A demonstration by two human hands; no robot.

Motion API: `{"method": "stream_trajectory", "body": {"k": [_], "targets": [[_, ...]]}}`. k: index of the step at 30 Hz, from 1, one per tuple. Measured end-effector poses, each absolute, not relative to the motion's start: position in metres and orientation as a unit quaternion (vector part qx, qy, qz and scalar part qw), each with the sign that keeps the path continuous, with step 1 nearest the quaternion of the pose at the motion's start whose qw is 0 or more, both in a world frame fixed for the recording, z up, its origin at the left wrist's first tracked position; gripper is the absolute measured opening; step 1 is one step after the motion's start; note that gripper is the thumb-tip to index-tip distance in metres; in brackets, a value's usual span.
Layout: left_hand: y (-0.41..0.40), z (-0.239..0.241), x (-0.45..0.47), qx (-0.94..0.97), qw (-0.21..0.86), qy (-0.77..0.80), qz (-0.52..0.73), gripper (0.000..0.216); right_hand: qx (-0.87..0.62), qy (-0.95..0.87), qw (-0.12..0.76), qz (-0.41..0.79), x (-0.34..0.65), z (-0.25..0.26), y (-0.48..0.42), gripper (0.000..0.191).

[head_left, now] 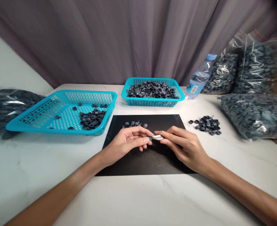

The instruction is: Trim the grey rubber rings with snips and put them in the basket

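Observation:
Above the black mat [143, 160], my left hand [126, 139] pinches a small dark grey plastic ring [149, 138] between thumb and fingers. My right hand [187, 144] is closed on a slim tool with a pale handle [157, 137]. Its thin dark tip reaches the ring; whether it is a blade is too small to tell. Behind my left fingers, several similar rings [133, 123] lie on the mat. A loose heap of dark grey rings [208, 124] rests on the table to the right of my right hand.
A blue basket [56, 128] at left holds some rings; another blue basket [152, 102] at the back is heaped with them. A water bottle [198, 80] stands beside it. Filled plastic bags [256, 114] sit at right, and one bag [8, 106] at far left.

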State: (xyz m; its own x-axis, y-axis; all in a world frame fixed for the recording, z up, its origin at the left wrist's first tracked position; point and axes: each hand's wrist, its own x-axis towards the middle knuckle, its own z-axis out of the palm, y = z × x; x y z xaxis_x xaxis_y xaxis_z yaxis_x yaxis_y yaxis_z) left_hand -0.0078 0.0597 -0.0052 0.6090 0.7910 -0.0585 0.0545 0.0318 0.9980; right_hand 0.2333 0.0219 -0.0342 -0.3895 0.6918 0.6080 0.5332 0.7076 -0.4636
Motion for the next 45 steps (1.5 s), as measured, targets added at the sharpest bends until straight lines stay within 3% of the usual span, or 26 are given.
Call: {"method": "stream_trajectory", "body": {"k": [45], "targets": [[0.0618,-0.01,-0.0078,0.645,0.636,0.313,0.287,0.018,-0.343,-0.846,0.397,0.099,0.2367,-0.0365,0.0228,0.026]]}}
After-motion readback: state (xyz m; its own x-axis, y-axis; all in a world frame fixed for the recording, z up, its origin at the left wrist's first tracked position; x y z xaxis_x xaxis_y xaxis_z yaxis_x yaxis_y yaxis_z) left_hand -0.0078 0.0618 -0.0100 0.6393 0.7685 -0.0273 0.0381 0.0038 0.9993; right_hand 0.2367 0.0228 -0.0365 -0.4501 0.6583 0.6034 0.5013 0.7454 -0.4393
